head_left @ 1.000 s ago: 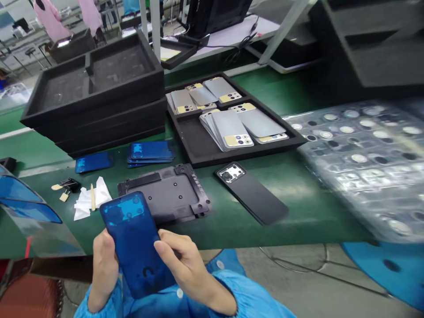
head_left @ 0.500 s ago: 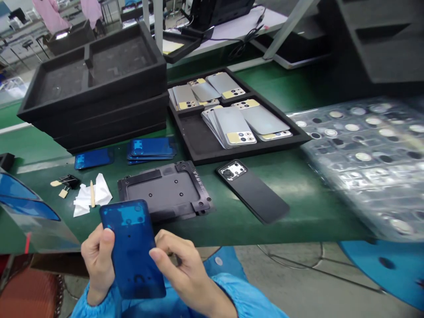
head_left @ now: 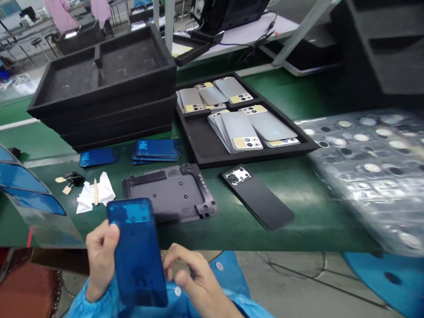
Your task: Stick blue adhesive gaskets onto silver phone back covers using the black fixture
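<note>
My left hand (head_left: 101, 256) grips a blue film-covered phone panel (head_left: 137, 249) by its left edge, holding it upright over the bench's near edge. My right hand (head_left: 188, 276) sits just right of the panel's lower corner, fingers curled in a pinch, and what they hold is too small to make out. Just beyond the panel a dark metal fixture plate (head_left: 170, 192) lies on the green bench. To the fixture's right a black phone back cover (head_left: 258, 196) lies flat.
A black tray (head_left: 205, 150) holds several silver back covers. Stacked black foam trays (head_left: 102, 101) stand at the back left, blue panels (head_left: 155, 150) in front of them. A white wipe with a stick (head_left: 94, 194) lies left. Clear blister trays (head_left: 371, 168) fill the right.
My right thumb has come off the blue panel's face and the hand has dropped lower to its right corner, fingers curling in. The left hand keeps hold of the panel.
</note>
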Demonstrator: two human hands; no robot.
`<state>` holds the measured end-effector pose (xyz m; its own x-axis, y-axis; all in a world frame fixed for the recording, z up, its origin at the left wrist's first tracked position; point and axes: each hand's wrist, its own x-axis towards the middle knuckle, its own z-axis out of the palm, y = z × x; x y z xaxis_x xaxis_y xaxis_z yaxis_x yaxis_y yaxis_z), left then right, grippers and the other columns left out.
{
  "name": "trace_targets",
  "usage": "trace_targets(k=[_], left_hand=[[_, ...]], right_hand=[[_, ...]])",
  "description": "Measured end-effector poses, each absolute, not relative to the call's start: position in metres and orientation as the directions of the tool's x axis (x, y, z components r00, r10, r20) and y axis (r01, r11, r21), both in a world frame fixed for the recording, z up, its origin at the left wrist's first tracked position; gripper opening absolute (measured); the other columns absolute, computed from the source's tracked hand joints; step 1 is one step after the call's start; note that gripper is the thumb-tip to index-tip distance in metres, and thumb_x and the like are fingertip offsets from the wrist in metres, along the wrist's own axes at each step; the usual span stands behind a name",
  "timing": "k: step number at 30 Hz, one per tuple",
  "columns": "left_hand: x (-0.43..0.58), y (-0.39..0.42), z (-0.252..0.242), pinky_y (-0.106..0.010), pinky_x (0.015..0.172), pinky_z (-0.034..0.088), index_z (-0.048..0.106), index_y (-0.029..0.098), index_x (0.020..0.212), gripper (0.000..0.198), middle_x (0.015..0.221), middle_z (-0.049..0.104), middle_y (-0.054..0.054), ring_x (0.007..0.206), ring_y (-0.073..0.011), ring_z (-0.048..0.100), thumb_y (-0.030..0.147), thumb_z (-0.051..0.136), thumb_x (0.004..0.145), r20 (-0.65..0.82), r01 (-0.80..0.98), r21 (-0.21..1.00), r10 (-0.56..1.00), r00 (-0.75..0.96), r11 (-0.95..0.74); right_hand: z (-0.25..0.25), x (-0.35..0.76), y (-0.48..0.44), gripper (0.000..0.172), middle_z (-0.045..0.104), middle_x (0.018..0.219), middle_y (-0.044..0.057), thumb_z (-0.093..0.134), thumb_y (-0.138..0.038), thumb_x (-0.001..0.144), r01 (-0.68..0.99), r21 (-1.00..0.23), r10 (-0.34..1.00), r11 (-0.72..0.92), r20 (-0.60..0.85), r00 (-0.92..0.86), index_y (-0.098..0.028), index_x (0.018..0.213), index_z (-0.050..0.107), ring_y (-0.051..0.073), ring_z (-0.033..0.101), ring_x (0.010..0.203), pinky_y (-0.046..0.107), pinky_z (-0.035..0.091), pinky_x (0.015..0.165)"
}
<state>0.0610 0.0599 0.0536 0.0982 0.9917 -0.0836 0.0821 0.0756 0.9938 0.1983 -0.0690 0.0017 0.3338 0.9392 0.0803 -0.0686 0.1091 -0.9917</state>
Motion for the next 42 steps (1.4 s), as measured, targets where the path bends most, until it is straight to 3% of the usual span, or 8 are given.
trace_targets(k=[6, 10, 14, 17, 23, 29, 37, 42], left_hand=[[0.076, 0.038, 0.047, -0.022, 0.05, 0.044, 0.069, 0.018, 0.076, 0.048, 0.062, 0.061, 0.001, 0.051, -0.0115, 0.049, 0.066, 0.073, 0.081, -0.234, -0.083, 0.963, 0.952, 0.197, 0.255], [0.082, 0.031, 0.06, -0.039, 0.077, 0.061, 0.072, 0.023, 0.123, 0.064, 0.109, 0.077, -0.011, 0.089, -0.0273, 0.073, 0.074, 0.058, 0.088, -0.419, -0.372, 0.661, 0.731, 0.538, 0.652], [0.077, 0.031, 0.072, -0.04, 0.088, 0.06, 0.075, 0.018, 0.119, 0.062, 0.107, 0.077, -0.012, 0.096, -0.0279, 0.074, 0.069, 0.05, 0.095, -0.413, -0.359, 0.493, 0.576, 0.705, 0.792], [0.073, 0.032, 0.07, -0.041, 0.089, 0.059, 0.077, 0.013, 0.112, 0.066, 0.103, 0.077, -0.014, 0.093, -0.0284, 0.074, 0.07, 0.048, 0.095, -0.44, -0.292, 0.533, 0.555, 0.707, 0.794], [0.073, 0.027, 0.05, -0.044, 0.101, 0.055, 0.073, 0.023, 0.13, 0.066, 0.119, 0.076, -0.015, 0.111, -0.0317, 0.07, 0.072, 0.05, 0.093, -0.335, -0.009, 0.812, 0.48, 0.811, 0.583], [0.075, 0.027, 0.045, -0.049, 0.1, 0.056, 0.067, 0.028, 0.139, 0.056, 0.128, 0.073, -0.015, 0.115, -0.0326, 0.07, 0.058, 0.036, 0.103, -0.031, -0.021, 0.993, 0.435, 0.9, 0.114], [0.079, 0.027, 0.059, -0.051, 0.096, 0.058, 0.067, 0.03, 0.139, 0.054, 0.12, 0.074, -0.014, 0.109, -0.0336, 0.072, 0.059, 0.04, 0.102, -0.022, 0.003, 0.999, 0.396, 0.918, 0.051], [0.066, 0.025, 0.045, -0.055, 0.096, 0.054, 0.073, 0.023, 0.13, 0.066, 0.113, 0.072, -0.018, 0.104, -0.0364, 0.07, 0.072, 0.044, 0.095, -0.09, -0.05, 0.963, 0.492, 0.866, 0.264]], right_hand=[[0.001, 0.187, -0.068, 0.053, 0.047, 0.055, -0.005, 0.052, -0.05, 0.104, 0.07, -0.973, 0.901, 0.222, 0.232, 0.367, -0.022, 0.06, 0.041, 0.011, 0.046, 0.053, 0.025, 0.039, 0.053], [-0.007, 0.181, -0.069, 0.058, 0.044, 0.051, -0.006, 0.056, -0.055, 0.101, 0.065, -0.976, 0.898, 0.208, 0.217, 0.382, -0.022, 0.058, 0.037, 0.01, 0.044, 0.049, 0.024, 0.037, 0.05], [-0.009, 0.185, -0.073, 0.049, 0.053, 0.055, -0.004, 0.062, -0.053, 0.099, 0.107, -0.958, 0.858, 0.265, 0.285, 0.426, -0.022, 0.062, 0.05, 0.011, 0.051, 0.052, 0.025, 0.043, 0.053], [-0.005, 0.195, -0.076, 0.021, 0.068, 0.082, 0.004, 0.063, -0.044, 0.101, 0.21, -0.929, 0.693, 0.305, 0.368, 0.621, -0.023, 0.097, 0.066, 0.019, 0.067, 0.075, 0.03, 0.056, 0.066], [0.024, 0.211, -0.06, 0.033, 0.063, 0.127, 0.011, 0.067, -0.044, 0.098, 0.35, -0.87, 0.617, 0.348, 0.493, 0.613, -0.025, 0.124, 0.058, 0.023, 0.064, 0.119, 0.037, 0.055, 0.103], [0.033, 0.211, -0.05, 0.027, 0.068, 0.109, 0.005, 0.073, -0.041, 0.095, 0.209, -0.915, 0.701, 0.346, 0.4, 0.591, -0.027, 0.111, 0.057, 0.019, 0.068, 0.109, 0.035, 0.056, 0.103], [0.036, 0.216, -0.053, 0.027, 0.069, 0.098, 0.006, 0.071, -0.05, 0.093, 0.35, -0.862, 0.694, 0.367, 0.504, 0.514, -0.025, 0.094, 0.06, 0.023, 0.072, 0.093, 0.048, 0.058, 0.099], [0.023, 0.214, -0.047, 0.044, 0.069, 0.097, 0.003, 0.086, -0.048, 0.08, 0.195, -0.89, 0.608, 0.412, 0.427, 0.669, -0.026, 0.106, 0.058, 0.022, 0.07, 0.092, 0.046, 0.054, 0.101]])
